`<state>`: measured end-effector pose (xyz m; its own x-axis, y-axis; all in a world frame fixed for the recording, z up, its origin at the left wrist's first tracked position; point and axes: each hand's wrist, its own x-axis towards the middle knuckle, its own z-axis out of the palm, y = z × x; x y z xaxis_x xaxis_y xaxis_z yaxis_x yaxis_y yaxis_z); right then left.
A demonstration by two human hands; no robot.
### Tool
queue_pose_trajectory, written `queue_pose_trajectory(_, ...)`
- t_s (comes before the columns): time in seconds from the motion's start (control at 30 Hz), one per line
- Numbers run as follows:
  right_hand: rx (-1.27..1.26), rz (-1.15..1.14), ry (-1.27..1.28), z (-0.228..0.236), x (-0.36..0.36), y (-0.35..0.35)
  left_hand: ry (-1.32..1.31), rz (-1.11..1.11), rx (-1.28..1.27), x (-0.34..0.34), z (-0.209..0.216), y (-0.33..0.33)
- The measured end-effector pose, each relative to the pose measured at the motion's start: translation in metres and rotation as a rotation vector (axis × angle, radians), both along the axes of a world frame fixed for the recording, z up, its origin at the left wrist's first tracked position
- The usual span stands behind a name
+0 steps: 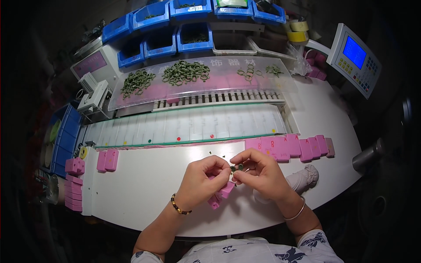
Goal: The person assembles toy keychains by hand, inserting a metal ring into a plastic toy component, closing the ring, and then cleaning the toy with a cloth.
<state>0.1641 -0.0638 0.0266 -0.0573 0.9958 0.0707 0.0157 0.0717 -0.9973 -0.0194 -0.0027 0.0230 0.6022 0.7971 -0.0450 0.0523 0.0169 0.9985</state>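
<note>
Close together over the white table, my two hands meet at a small dark green ring-shaped piece point(240, 167). My right hand point(266, 177) pinches it between thumb and fingers. My left hand point(203, 182) is closed, its thumb and forefinger pressed together beside the piece; what they grip is hidden. Beneath my left hand, a pink mold block point(226, 189) partly shows, with another pink part lower down; whether the hand touches them I cannot tell. Tiny dark green bits lie just beyond my fingertips. A crumpled white cloth point(302, 179) lies by my right wrist.
Pink blocks point(280, 148) line the right side, others point(107, 160) the left. Beyond a green-edged glass-topped strip point(175, 125), piles of green rings point(186, 72) lie on a clear sheet. Blue bins point(195, 37) stand behind; a screen panel point(354, 59) rises at right.
</note>
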Motion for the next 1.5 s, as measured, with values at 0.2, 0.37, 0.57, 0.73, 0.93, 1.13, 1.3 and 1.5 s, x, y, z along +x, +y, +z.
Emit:
queue_pose_trajectory(0.2,-0.235,0.053,0.312,0.005,0.011,0.003,-0.050,-0.010,-0.031,-0.003,0.002,0.003)
queue_pose_trajectory(0.37,-0.258,0.098,0.365,0.006,0.014,0.004,-0.173,-0.063,-0.023,-0.003,0.007,0.004)
queue_pose_trajectory(0.57,-0.341,0.266,0.411,0.008,0.022,0.005,-0.153,-0.207,0.042,-0.012,0.006,0.009)
queue_pose_trajectory(0.73,-0.407,0.386,0.485,0.007,0.024,0.003,-0.141,-0.351,0.026,-0.015,0.008,0.010)
queue_pose_trajectory(0.93,-0.295,0.234,0.438,0.006,0.019,0.003,-0.207,-0.192,-0.011,-0.009,0.006,0.006)
queue_pose_trajectory(1.13,-0.071,0.041,0.273,0.011,0.011,0.000,-0.164,-0.041,-0.014,-0.007,0.004,0.008)
queue_pose_trajectory(1.3,0.079,-0.067,0.064,0.009,0.005,0.000,-0.160,-0.047,-0.049,-0.006,0.001,0.009)
queue_pose_trajectory(1.5,0.500,-0.123,-0.327,-0.001,-0.001,0.001,-0.183,-0.116,-0.125,-0.006,-0.001,0.011)
